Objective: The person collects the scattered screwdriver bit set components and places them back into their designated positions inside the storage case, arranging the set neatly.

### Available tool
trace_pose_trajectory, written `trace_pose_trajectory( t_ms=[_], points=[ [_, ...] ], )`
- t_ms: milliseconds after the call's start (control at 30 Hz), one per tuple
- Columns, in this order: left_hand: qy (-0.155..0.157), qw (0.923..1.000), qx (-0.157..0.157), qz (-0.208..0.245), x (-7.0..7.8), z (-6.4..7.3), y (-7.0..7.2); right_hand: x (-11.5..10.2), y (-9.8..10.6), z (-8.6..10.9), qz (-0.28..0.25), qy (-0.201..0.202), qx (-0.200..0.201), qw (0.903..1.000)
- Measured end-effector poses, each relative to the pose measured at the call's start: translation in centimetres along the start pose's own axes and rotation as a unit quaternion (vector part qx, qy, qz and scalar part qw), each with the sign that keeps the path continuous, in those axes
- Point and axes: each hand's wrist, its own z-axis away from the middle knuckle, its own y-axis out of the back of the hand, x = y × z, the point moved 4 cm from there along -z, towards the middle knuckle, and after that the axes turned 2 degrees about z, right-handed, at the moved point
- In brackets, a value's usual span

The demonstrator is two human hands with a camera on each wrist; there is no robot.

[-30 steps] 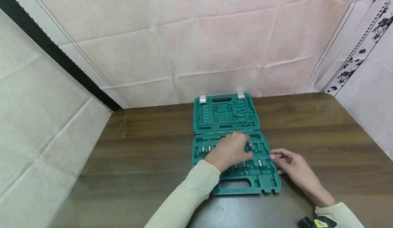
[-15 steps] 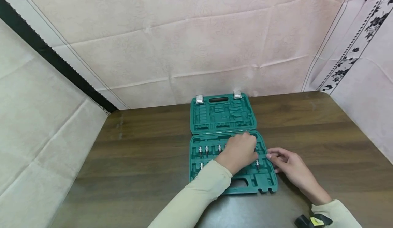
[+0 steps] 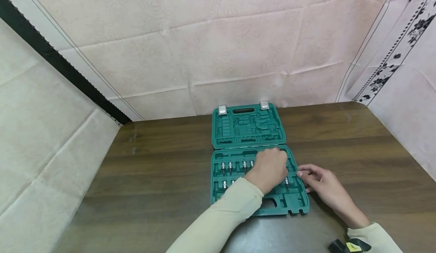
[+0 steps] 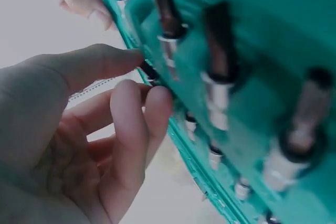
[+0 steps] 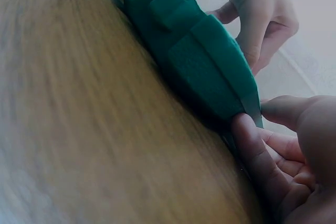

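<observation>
A green plastic tool case point(image 3: 295, 202) lies open on the table, its lid point(image 3: 250, 141) folded back toward the wall. Several silver bit sockets point(image 3: 244, 165) with dark tips sit in its moulded slots. My left hand point(image 3: 270, 169) reaches over the right part of the upper row. In the left wrist view its thumb and fingertips pinch a dark-tipped bit socket point(image 4: 149, 71) close against the case; the head view hides this bit behind the hand. My right hand point(image 3: 323, 185) grips the case's right edge, thumb and fingers on the green rim point(image 5: 247, 90).
The wooden table point(image 3: 163, 192) extends on both sides of the case. Pale cloth point(image 3: 204, 48) hangs right behind the lid. Two metal latches point(image 3: 264, 104) stick up from the lid's far edge. A black device with a yellow label point(image 3: 353, 246) is strapped at the right wrist.
My left hand has moved right and down into the upper row with the bit socket, uncovering more sockets at the left. The right hand keeps its grip on the case edge.
</observation>
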Motion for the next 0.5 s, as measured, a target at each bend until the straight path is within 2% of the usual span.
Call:
trace_pose_trajectory(
  t_ms=[233,333,433,500],
  points=[
    [0.008,0.9999,0.012,-0.005,0.2,-0.3,0.3,0.0,0.0,0.1,-0.002,-0.003,0.003,1.0],
    [0.002,0.9998,0.015,-0.011,0.2,-0.2,0.2,-0.1,0.0,0.1,-0.001,-0.001,0.004,1.0],
    [-0.006,0.9999,-0.004,0.008,-0.1,0.1,0.1,-0.1,0.0,0.1,-0.003,0.004,0.005,1.0],
    [-0.005,0.9977,-0.035,0.057,-0.7,0.5,0.1,-0.2,0.0,0.0,-0.003,0.007,0.005,1.0]
  ],
)
